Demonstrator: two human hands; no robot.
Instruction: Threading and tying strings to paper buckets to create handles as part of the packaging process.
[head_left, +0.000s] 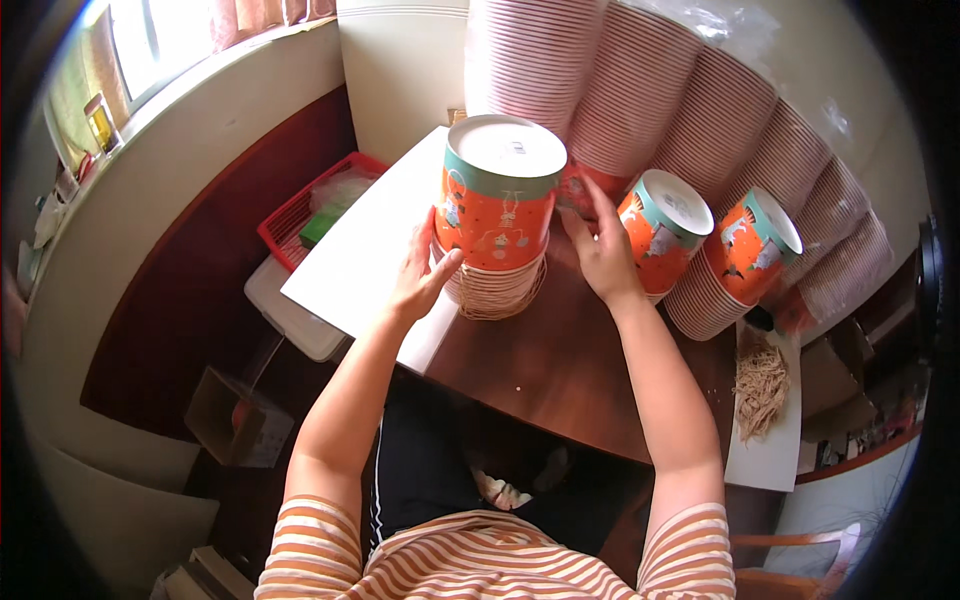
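Observation:
Upside-down paper buckets, orange with a teal band and white bottom, form a nested stack (500, 215) in front of me. Several pale rims and thin tan strands (500, 295) show at its lower end. My left hand (415, 275) lies along the stack's left side, thumb apart from the fingers. On the other side, my right hand (607, 250) is raised with fingers spread, a small gap from the stack. Just right of that hand stands a second upside-down stack of orange buckets (655, 240), and beyond it a third stack (745, 250).
Tall columns of nested pale containers (535, 60) in clear plastic line the back right. A tan strand bundle (762, 390) lies on a white board at the right. A red basket (290, 225) and a white lid (290, 305) sit left of the brown table (540, 385). A cardboard box (235, 420) is lower left.

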